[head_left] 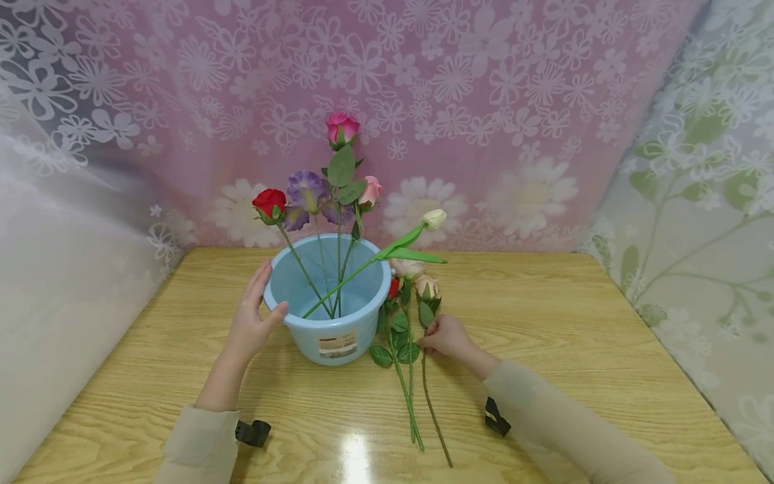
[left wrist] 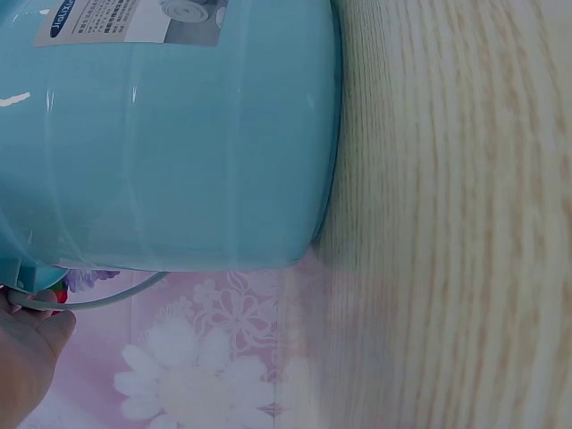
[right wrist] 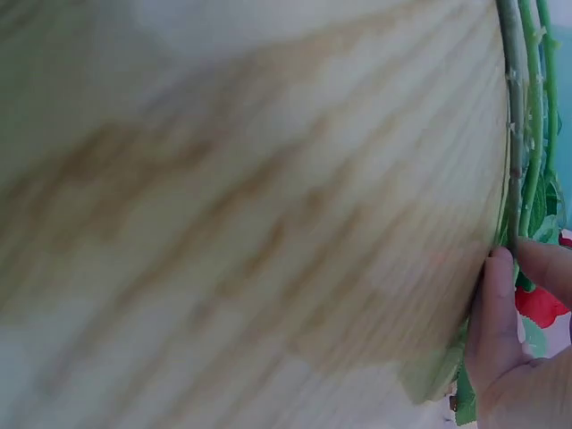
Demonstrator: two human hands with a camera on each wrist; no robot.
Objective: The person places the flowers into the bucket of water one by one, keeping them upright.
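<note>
A light blue bucket (head_left: 336,339) stands on the table with flowers leaning in it: a red rose (head_left: 269,204), a purple iris (head_left: 307,191), a hot pink rose (head_left: 342,128), a light pink rose (head_left: 369,191) and a white tulip (head_left: 433,219). My left hand (head_left: 250,323) rests against the left side of the bucket's rim, fingers extended and thumb at the front. Beside the bucket on the right, my right hand (head_left: 450,337) pinches the stem of a peach rose (head_left: 427,288) just below its leaves; the stem (right wrist: 515,134) runs between thumb and fingers.
Next to the peach rose lie a pale flower (head_left: 408,268) and another red rose (head_left: 394,288), their green stems (head_left: 404,386) pointing toward me. The wooden table (head_left: 544,316) ends at a pink floral curtain (head_left: 484,134) behind, with pale curtains on both sides.
</note>
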